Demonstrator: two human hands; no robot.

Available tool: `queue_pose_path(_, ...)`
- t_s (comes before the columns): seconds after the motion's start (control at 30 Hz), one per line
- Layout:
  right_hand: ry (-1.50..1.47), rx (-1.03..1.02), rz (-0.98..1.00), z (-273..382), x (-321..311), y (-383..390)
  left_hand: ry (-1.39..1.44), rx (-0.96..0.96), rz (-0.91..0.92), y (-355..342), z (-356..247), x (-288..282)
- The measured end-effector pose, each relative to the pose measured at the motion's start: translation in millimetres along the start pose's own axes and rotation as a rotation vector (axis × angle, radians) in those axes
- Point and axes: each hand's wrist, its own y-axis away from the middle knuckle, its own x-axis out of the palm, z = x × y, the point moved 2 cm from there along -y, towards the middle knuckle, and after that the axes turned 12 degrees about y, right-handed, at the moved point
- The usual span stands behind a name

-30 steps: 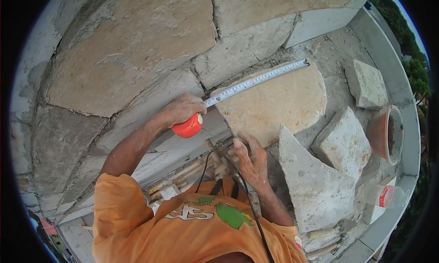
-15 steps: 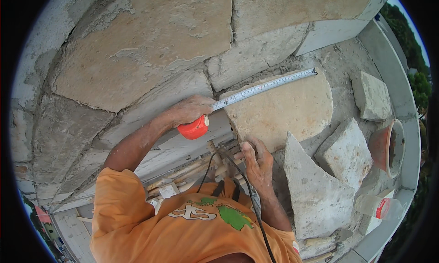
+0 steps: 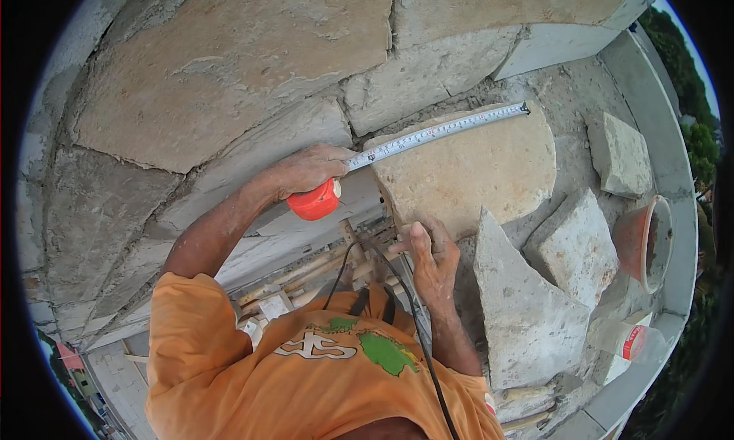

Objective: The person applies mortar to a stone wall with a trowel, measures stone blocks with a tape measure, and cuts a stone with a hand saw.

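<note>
My left hand (image 3: 315,169) is closed around a red tape measure (image 3: 315,201), below the wall's stones. Its pale metal blade (image 3: 440,134) runs out to the right across a beige stone slab (image 3: 482,168), the hooked end lying near the slab's far right corner. My right hand (image 3: 434,260) is at the slab's near edge, thumb raised and the other fingers curled. What those fingers hold, if anything, is hidden. A dark cable (image 3: 409,302) passes just left of that hand.
Loose pieces lie to the right: a pointed slab (image 3: 527,310), a broken block (image 3: 577,249) and a smaller stone (image 3: 621,157). Near the curved parapet (image 3: 686,233) stand a reddish bucket (image 3: 633,241) and a clear plastic bottle (image 3: 638,342). Bamboo poles (image 3: 294,276) lie below the wall.
The view has shifted slightly, moving the scene a little up and left. My left hand still holds the extended tape on the slab; the right hand stays at its near edge.
</note>
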Motion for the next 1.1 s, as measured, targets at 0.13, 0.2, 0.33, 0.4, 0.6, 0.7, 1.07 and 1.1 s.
queue_pose_path(0.13, -0.016, -0.052, -0.066, -8, -4, 6, -0.008, -0.018, 0.013, 0, 0, -4)
queue_pose_path(0.2, -0.010, -0.094, -0.128, -11, -11, 13, 0.018, -0.011, 0.013, 0, -1, 0)
queue_pose_path(0.33, 0.017, -0.113, -0.195, -7, -21, 17, 0.040, 0.036, 0.008, -2, -2, 7)
queue_pose_path(0.4, 0.021, -0.091, -0.146, -8, -18, 15, 0.022, 0.058, 0.040, -1, 0, 5)
queue_pose_path(0.6, 0.056, -0.098, -0.136, -9, -10, 10, 0.015, 0.027, 0.023, 5, 8, -4)
queue_pose_path(0.7, 0.008, -0.135, -0.156, -3, -20, 15, -0.087, 0.214, -0.016, 12, -10, 6)
queue_pose_path(1.07, 0.043, -0.389, -0.097, 27, 6, -1, 0.113, 0.561, -0.421, 92, -13, 30)
queue_pose_path(1.1, 0.046, -0.413, -0.082, 30, 8, -5, 0.081, 0.651, -0.475, 95, -16, 33)
